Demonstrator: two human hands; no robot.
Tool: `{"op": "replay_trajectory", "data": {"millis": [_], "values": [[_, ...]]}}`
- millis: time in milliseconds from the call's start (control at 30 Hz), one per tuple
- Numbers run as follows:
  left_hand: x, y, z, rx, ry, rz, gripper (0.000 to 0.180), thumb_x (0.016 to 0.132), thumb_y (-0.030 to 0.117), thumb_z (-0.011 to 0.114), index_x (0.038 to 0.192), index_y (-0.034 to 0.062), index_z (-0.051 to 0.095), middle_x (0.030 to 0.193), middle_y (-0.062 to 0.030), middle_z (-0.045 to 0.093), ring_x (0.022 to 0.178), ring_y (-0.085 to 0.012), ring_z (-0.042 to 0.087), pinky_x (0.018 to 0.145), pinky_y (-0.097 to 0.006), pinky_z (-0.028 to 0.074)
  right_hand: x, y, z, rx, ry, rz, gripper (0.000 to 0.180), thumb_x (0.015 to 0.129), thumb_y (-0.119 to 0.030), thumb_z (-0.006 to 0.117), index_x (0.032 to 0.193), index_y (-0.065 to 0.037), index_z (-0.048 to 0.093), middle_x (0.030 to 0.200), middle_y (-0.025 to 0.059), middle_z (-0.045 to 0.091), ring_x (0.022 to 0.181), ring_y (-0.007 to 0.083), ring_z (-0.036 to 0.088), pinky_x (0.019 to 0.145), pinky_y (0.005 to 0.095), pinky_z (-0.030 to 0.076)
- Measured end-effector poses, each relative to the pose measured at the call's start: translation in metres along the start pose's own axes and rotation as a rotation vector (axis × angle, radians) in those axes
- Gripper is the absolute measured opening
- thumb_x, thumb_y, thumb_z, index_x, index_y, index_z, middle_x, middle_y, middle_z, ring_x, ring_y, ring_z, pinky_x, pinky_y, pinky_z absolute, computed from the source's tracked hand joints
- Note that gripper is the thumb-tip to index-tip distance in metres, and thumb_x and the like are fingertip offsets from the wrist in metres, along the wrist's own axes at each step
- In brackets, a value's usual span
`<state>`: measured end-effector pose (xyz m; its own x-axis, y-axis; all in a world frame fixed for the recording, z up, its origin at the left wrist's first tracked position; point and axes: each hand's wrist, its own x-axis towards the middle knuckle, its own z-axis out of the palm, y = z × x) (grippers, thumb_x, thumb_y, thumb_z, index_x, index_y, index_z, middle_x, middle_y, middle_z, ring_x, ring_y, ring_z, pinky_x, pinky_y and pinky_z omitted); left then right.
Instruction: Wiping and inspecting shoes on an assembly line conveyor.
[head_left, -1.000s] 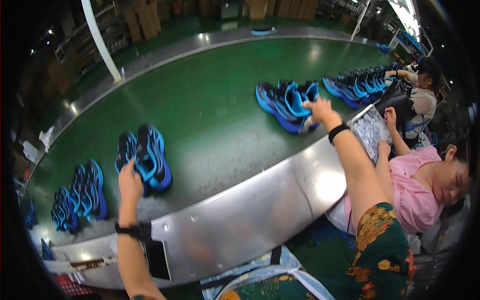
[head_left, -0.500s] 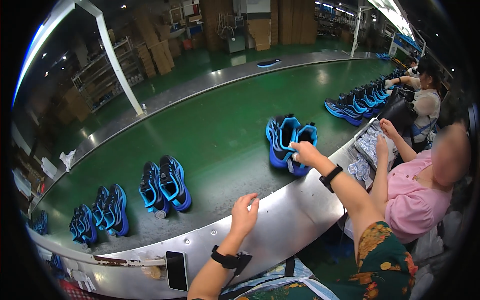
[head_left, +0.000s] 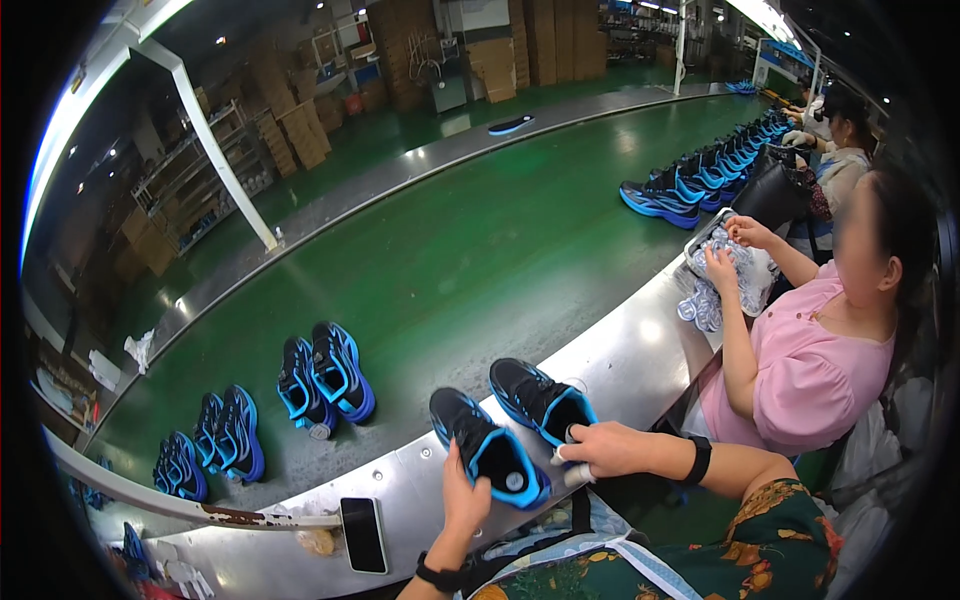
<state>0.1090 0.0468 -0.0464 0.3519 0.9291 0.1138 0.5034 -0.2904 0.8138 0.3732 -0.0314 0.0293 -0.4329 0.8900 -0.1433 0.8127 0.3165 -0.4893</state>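
Two black-and-blue sneakers lie side by side at the metal table edge in front of me, toes pointing away and openings toward me. My left hand [head_left: 466, 495] is closed on the side of the left sneaker [head_left: 463, 418], fingers hidden behind its collar. A round pale label shows inside that shoe. My right hand [head_left: 610, 450], with white covers on some fingertips, grips the heel of the right sneaker [head_left: 522, 392]. Left of them, another pair of sneakers [head_left: 340, 370] stands on the green belt [head_left: 450, 270], with a round tag at its heel.
More sneaker pairs [head_left: 238, 430] stand farther left; a long row [head_left: 665, 203] fills the far right. A phone [head_left: 363, 535] lies on the metal ledge [head_left: 620, 350], beside a white bar [head_left: 240, 517]. A co-worker in pink [head_left: 820, 345] handles silvery round pieces [head_left: 705, 308] at right.
The pair has come from the belt at right to the ledge before me and turned, toes now away. My left hand, free before, has taken hold of one sneaker.
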Motion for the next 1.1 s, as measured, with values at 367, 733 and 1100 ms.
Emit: {"op": "replay_trajectory", "data": {"millis": [367, 733, 1100], "values": [[-0.043, -0.016, -0.045, -0.425, -0.187, -0.32, 0.035, 0.09, 0.002, 0.053, 0.124, -0.0004, 0.056, 0.11, -0.0072, 0.065, 0.101, -0.0129, 0.059, 0.09, -0.026, 0.044, 0.08, -0.051, -0.018, 0.261, 0.019, -0.187, 0.064, 0.075, -0.02, 0.073, 0.134, -0.021, 0.046, 0.091, 0.0164, 0.056, 0.087, 0.0357, 0.06, 0.076, 0.0411, 0.048], [-0.042, -0.003, -0.023, -0.746, 0.059, -0.559, 0.026, 0.089, 0.002, 0.055, 0.115, -0.0019, 0.059, 0.106, -0.0092, 0.063, 0.092, -0.0147, 0.059, 0.085, -0.026, 0.047, 0.112, -0.062, 0.023, -0.184, -0.123, -0.476, 0.042, 0.077, -0.011, 0.062, 0.118, -0.014, 0.053, 0.086, 0.0162, 0.059, 0.076, 0.0321, 0.065, 0.059, 0.0407, 0.051], [-0.043, 0.045, -0.065, -0.917, -0.383, -0.844, 0.031, 0.096, 0.02, 0.053, 0.107, -0.0088, 0.054, 0.091, -0.0183, 0.066, 0.07, -0.0224, 0.068, 0.046, -0.026, 0.047, 0.135, -0.072, 0.037, -0.192, -0.042, -0.411, 0.038, 0.065, -0.013, 0.073, 0.101, -0.012, 0.062, 0.08, 0.016, 0.064, 0.08, 0.0351, 0.066, 0.066, 0.045, 0.052]]}}
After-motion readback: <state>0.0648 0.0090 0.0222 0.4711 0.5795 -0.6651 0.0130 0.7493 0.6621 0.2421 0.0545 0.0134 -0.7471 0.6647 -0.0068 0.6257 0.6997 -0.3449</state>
